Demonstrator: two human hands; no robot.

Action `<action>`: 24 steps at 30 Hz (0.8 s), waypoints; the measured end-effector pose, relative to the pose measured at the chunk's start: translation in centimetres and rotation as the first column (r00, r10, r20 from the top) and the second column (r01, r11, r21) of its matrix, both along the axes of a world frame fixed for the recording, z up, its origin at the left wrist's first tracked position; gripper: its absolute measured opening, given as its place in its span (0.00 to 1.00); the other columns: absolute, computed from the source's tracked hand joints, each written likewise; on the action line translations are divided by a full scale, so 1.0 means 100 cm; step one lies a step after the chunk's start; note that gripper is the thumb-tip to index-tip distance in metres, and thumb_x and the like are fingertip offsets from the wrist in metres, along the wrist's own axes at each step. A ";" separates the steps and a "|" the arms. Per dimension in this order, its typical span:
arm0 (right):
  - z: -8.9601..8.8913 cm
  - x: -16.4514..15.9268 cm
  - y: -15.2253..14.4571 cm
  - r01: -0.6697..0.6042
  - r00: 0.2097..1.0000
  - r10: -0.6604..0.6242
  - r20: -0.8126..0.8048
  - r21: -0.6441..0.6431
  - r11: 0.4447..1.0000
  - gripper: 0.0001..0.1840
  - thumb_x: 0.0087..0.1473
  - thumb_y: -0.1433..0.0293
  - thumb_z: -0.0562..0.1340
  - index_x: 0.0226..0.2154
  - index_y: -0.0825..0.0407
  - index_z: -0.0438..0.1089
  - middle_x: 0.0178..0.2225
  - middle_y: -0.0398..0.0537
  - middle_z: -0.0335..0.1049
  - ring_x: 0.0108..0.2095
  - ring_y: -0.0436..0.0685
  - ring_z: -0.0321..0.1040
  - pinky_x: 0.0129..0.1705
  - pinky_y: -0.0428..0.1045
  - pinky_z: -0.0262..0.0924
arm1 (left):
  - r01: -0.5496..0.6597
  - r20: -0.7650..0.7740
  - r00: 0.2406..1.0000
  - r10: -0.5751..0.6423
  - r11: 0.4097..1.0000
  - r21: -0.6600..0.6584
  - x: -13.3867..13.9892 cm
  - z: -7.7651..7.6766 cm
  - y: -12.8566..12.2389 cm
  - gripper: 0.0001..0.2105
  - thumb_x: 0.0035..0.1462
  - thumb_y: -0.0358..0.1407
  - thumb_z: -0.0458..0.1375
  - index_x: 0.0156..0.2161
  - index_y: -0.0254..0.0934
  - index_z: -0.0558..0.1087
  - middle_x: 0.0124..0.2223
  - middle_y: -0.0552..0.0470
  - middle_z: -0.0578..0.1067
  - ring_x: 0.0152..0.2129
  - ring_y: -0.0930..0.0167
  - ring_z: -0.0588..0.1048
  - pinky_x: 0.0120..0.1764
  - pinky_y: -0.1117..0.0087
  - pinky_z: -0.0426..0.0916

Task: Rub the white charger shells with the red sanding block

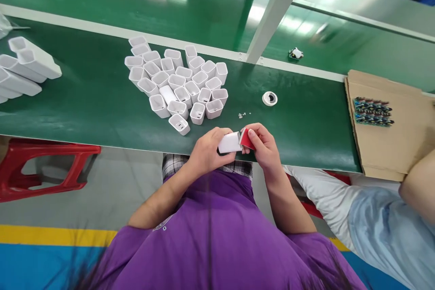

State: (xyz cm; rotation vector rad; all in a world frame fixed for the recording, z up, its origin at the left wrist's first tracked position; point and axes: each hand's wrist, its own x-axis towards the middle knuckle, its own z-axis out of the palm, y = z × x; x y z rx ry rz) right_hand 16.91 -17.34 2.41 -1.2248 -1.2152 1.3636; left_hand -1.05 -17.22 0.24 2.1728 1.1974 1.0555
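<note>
the left hand point(208, 150) is curled around a white case point(228, 143), thumb along the near side, and the right hand point(268, 148) pinches a red piece point(247, 139) between thumb and fingers at the case's right end; whether the two touch is hard to tell. both hands are at the front edge of the green bench point(312, 120), close to the wearer's body. just beyond them, to the left, a tight crowd of white cups point(184, 74) stands mostly upright, reaching back to the rail point(102, 29). small bits point(240, 115) lie straight ahead, with a round piece point(265, 100) farther right. a post point(276, 14) rises from the rail, and a small board point(296, 54) sits behind it. more cases point(45, 61) lie on their sides at far left. green top runs from the round piece to the cardboard point(384, 152), which carries rows of boards point(373, 112). a co-worker's arm point(420, 186) overlaps the cardboard's near corner; a red stool point(54, 147) stands below the bench's left edge.
</note>
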 end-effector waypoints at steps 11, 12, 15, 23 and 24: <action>0.000 -0.007 0.002 -0.116 0.962 0.101 0.254 0.043 0.992 0.17 0.51 0.53 0.67 0.32 0.49 0.72 0.31 0.44 0.75 0.31 0.54 0.68 0.36 0.49 0.63 | 0.064 -0.204 0.978 -0.038 0.991 0.120 0.003 -0.013 0.006 0.10 0.55 0.36 0.62 0.40 0.37 0.68 0.32 0.52 0.76 0.29 0.67 0.76 0.32 0.67 0.66; 0.001 -0.008 0.002 -0.102 0.967 0.090 0.239 0.038 0.994 0.17 0.51 0.53 0.67 0.30 0.50 0.72 0.31 0.44 0.75 0.31 0.53 0.68 0.36 0.49 0.63 | 0.070 -0.212 0.976 -0.038 0.986 0.149 0.003 -0.015 0.006 0.09 0.56 0.37 0.61 0.40 0.37 0.68 0.32 0.52 0.75 0.29 0.67 0.76 0.32 0.67 0.66; 0.003 -0.012 0.004 -0.085 0.979 0.082 0.188 0.006 0.996 0.19 0.50 0.52 0.68 0.26 0.50 0.70 0.26 0.41 0.71 0.27 0.50 0.63 0.33 0.47 0.61 | 0.089 -0.234 0.971 -0.041 0.976 0.200 0.001 -0.017 0.004 0.08 0.60 0.38 0.59 0.41 0.37 0.67 0.32 0.51 0.75 0.29 0.67 0.74 0.32 0.67 0.65; -0.001 -0.011 0.014 0.086 0.994 -0.078 0.073 -0.105 0.991 0.25 0.50 0.47 0.67 0.24 0.49 0.63 0.20 0.36 0.60 0.18 0.45 0.53 0.20 0.44 0.50 | 0.163 -0.263 0.959 -0.103 0.962 0.220 0.003 -0.010 -0.002 0.06 0.59 0.37 0.58 0.37 0.38 0.66 0.29 0.53 0.71 0.25 0.67 0.71 0.30 0.66 0.64; -0.002 -0.009 0.013 0.061 0.998 -0.060 0.013 -0.128 0.990 0.25 0.51 0.46 0.65 0.26 0.49 0.63 0.20 0.35 0.59 0.16 0.45 0.51 0.18 0.44 0.47 | 0.149 -0.251 0.963 -0.093 0.966 0.212 0.003 -0.010 -0.002 0.05 0.59 0.36 0.58 0.38 0.38 0.66 0.29 0.54 0.71 0.25 0.67 0.72 0.30 0.67 0.65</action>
